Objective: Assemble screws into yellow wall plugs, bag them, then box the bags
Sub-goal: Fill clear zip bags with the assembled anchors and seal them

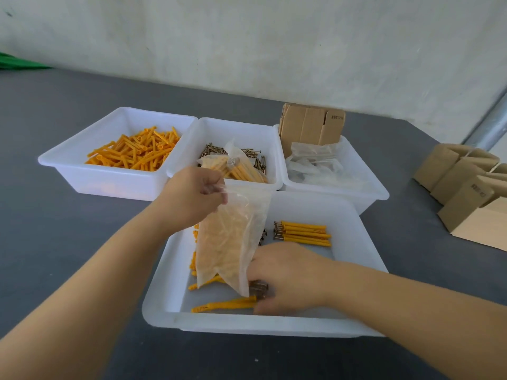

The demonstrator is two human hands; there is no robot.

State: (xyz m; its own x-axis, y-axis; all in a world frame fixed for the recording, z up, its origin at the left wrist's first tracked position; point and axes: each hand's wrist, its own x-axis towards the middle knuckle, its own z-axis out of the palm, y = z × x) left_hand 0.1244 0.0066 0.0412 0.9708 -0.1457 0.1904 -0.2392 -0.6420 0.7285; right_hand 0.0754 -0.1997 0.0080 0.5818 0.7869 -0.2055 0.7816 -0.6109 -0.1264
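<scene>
— What do we have nearest us?

— The near tray, our landmark, sits on the dark counter with bare counter along its near rim and to its left. Inside it our right hand lies low, fingers curled down over a small bunch of plugs with screws in them; the grip is partly hidden, so we cannot tell whether it pinches them or only rests on them.

— And the left?

— Our left hand hovers above the tray's far left corner, its grip pinching the top edge of a clear bag that hangs down into the tray, yellow plugs showing through it. Against the tray's far right side lies a neat row of about five assembled plugs.

— Beyond the tray?

— Three white bins touch side by side just behind it: the left one holds loose yellow plugs, the middle one holds screws and one filled bag, the right one holds empty bags and flat cartons standing upright. Well to the tray's right stand about four open cardboard boxes. Behind all runs a pale wall.
</scene>
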